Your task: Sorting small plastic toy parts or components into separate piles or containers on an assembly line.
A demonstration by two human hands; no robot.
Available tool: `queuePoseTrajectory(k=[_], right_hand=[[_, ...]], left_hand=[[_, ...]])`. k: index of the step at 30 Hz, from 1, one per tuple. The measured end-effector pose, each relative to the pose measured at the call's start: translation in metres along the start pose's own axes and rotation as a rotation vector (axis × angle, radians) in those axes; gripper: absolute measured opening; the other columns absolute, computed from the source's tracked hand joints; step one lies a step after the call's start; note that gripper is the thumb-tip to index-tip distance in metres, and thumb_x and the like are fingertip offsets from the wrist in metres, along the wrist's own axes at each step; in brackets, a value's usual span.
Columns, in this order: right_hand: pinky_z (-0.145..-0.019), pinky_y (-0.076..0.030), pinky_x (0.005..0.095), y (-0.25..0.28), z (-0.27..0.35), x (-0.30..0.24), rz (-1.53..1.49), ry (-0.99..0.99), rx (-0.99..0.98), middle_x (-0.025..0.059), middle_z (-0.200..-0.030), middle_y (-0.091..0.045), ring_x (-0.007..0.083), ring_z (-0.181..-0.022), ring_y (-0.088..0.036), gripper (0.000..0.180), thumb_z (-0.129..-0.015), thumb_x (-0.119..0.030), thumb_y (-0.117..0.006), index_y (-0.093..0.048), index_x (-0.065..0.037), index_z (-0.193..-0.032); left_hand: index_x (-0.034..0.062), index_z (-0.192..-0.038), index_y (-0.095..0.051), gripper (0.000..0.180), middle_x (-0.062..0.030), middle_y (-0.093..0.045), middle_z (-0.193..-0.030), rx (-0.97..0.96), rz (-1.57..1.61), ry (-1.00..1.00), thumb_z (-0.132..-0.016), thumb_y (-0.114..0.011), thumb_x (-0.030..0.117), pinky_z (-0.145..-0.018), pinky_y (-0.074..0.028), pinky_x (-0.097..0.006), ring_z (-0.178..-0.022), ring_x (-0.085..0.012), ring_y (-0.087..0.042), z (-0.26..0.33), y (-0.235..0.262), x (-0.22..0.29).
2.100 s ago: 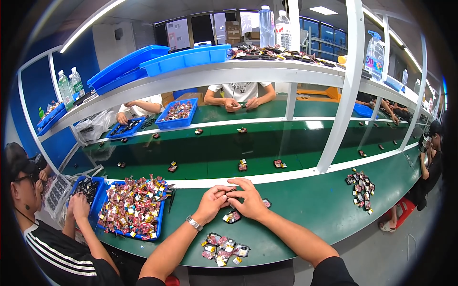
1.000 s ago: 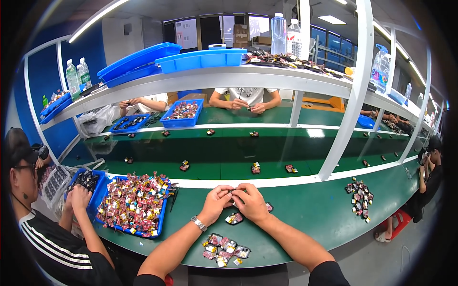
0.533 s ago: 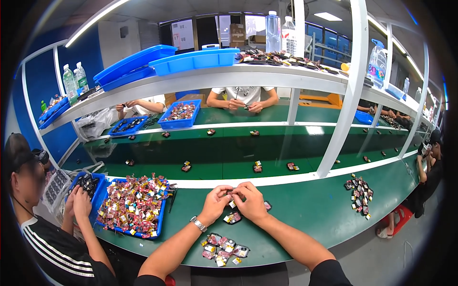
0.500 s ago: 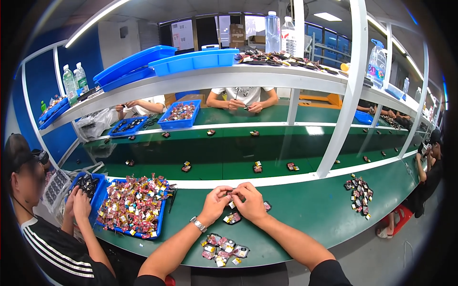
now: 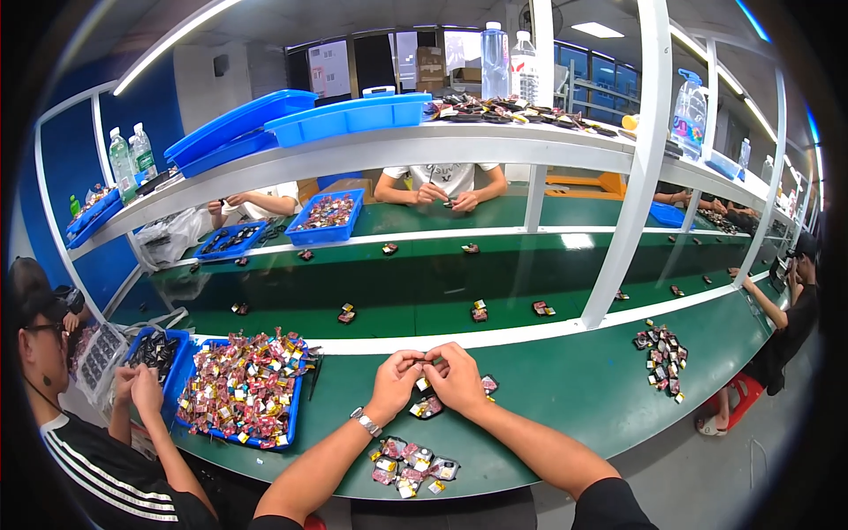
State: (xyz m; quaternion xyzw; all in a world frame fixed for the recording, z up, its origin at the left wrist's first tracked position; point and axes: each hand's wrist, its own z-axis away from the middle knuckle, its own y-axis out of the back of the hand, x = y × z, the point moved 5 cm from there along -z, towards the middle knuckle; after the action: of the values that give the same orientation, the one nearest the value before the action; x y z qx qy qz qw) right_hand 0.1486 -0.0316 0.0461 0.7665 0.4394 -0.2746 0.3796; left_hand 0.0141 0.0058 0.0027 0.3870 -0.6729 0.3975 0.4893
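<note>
Glossy crinkled packet (image 5: 422, 383) between both hands (image 5: 427, 382)

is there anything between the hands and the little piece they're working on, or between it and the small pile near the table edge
Nothing visible. Both the left hand and right hand already pinch the small piece in their fingertips. The green table between it and the small pile holds only one loose dark piece under the hands.

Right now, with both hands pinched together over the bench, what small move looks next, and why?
Probably setting the small piece down on the pile near the bench edge. The left hand and right hand pinch it together between fingertips, above another piece lying on the green bench.
</note>
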Motion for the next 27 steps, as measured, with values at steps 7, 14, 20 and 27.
queuePoseTrajectory(k=[7, 14, 20, 27], right_hand=[[-0.060, -0.050, 0.0280, -0.006, -0.048, 0.035, -0.032, -0.198, -0.096, 0.0062, -0.079, -0.067, 0.0123, -0.067, -0.064, 0.016, -0.076, -0.010, -0.075, -0.064, -0.001, -0.084], [-0.074, -0.052, 0.0354, -0.011, -0.103, 0.105, 0.200, -0.421, 0.092, 0.0115, -0.086, -0.068, 0.0256, -0.081, -0.066, 0.020, -0.074, -0.017, -0.078, -0.068, -0.004, -0.086], [-0.083, -0.050, 0.0432, 0.045, -0.089, 0.093, 0.888, -0.340, 0.299, 0.0149, -0.101, -0.057, 0.0330, -0.099, -0.056, 0.048, -0.071, -0.028, -0.080, -0.055, -0.003, -0.104], [-0.084, -0.049, 0.0361, 0.070, -0.078, 0.117, 0.250, -0.333, 0.024, 0.0114, -0.100, -0.064, 0.0240, -0.089, -0.063, 0.058, -0.068, -0.016, -0.082, -0.051, -0.001, -0.115]], left_hand=[[0.0014, -0.128, -0.045, 0.034, -0.0129, -0.061, -0.119, 0.074, 0.027, 0.000, -0.094, -0.052, 0.002, -0.082, -0.054, -0.029, -0.102, -0.0179, -0.063, -0.007, 0.010, 0.005], [-0.0021, -0.127, -0.046, 0.034, -0.0174, -0.056, -0.126, 0.040, -0.002, -0.011, -0.094, -0.051, 0.002, -0.085, -0.055, -0.033, -0.107, -0.0233, -0.062, -0.010, 0.014, 0.003], [-0.0048, -0.119, -0.051, 0.026, -0.0164, -0.061, -0.117, 0.026, -0.018, 0.010, -0.093, -0.051, 0.001, -0.081, -0.055, -0.030, -0.102, -0.0212, -0.063, -0.008, 0.018, 0.004], [-0.0043, -0.119, -0.051, 0.026, -0.0181, -0.062, -0.113, 0.030, -0.015, 0.042, -0.095, -0.051, 0.005, -0.078, -0.056, -0.031, -0.095, -0.0199, -0.064, -0.007, 0.017, 0.007]])
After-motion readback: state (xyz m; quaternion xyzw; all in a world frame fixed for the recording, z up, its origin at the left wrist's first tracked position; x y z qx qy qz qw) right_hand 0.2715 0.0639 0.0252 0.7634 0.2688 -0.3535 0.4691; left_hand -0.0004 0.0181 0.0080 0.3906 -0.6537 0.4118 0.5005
